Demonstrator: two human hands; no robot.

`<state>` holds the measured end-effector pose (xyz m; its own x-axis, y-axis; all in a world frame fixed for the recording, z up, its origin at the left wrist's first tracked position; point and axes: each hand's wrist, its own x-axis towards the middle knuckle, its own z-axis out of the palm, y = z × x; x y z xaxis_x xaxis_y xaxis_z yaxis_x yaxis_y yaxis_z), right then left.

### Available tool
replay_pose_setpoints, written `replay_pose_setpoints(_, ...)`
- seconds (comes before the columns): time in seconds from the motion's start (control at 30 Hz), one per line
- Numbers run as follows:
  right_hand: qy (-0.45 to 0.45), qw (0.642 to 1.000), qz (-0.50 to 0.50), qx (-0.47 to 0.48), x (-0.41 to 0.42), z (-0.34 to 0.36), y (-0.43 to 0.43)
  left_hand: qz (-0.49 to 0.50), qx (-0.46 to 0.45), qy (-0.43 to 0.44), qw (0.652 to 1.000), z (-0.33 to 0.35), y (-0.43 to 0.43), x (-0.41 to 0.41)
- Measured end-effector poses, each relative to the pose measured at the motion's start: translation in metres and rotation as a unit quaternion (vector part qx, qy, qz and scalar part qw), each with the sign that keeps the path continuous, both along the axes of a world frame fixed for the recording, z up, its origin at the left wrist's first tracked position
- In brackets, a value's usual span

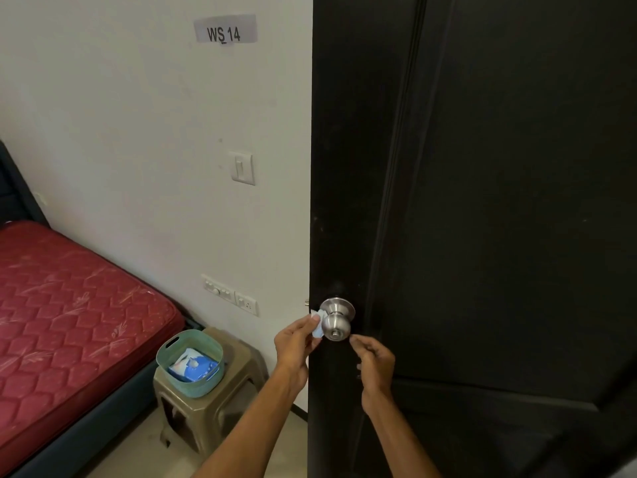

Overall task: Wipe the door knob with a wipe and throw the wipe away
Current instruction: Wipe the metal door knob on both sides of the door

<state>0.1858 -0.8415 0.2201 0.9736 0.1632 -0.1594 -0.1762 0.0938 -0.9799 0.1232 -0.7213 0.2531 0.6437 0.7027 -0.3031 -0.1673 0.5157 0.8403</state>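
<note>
A round brushed-steel door knob (337,319) sticks out of the dark door (482,201) near its left edge. My left hand (295,343) pinches a small pale-blue wipe (318,324) and presses it against the knob's left side. My right hand (374,360) hovers just below and to the right of the knob, fingers curled with the fingertips close to the knob's lower edge; it holds nothing that I can see.
A teal basket (172,360) holding a blue wipe packet (193,369) stands on a beige plastic stool (238,384) left of the door. A red mattress (69,305) fills the left side. Wall switches (241,167) and sockets (229,294) are on the white wall.
</note>
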Motion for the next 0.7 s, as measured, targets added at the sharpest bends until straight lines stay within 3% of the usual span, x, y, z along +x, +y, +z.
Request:
replay_pose_setpoints(0.13, -0.034, 0.999, -0.010, 0.000, 0.001, 0.013, -0.003, -0.019, 0.202, 0.049, 0.978, 0.019, 0.001, 0.003)
replay_pose_setpoints(0.27, -0.079, 0.997, -0.023, 0.005, 0.006, 0.036, -0.002, -0.039, 0.487, 0.144, 0.861, 0.035, 0.005, 0.011)
replay_pose_setpoints(0.43, -0.213, 0.977, -0.003, -0.032, 0.008, 0.062, 0.001, -0.099, 0.625, 0.151, 0.760, 0.050, 0.004, 0.017)
replay_pose_setpoints(0.5, -0.260, 0.963, 0.035, -0.059, 0.005, 0.070, 0.002, -0.121, 0.625, 0.116, 0.763, 0.052, 0.004, 0.015)
replay_pose_setpoints(0.63, -0.263, 0.953, 0.119, -0.094, 0.001, 0.082, 0.004, -0.118, 0.545, 0.043, 0.829, 0.049, 0.005, 0.004)
replay_pose_setpoints(0.7, -0.276, 0.944, 0.127, -0.127, 0.001, 0.085, 0.002, -0.069, 0.503, 0.010, 0.862, 0.045, 0.003, -0.004)
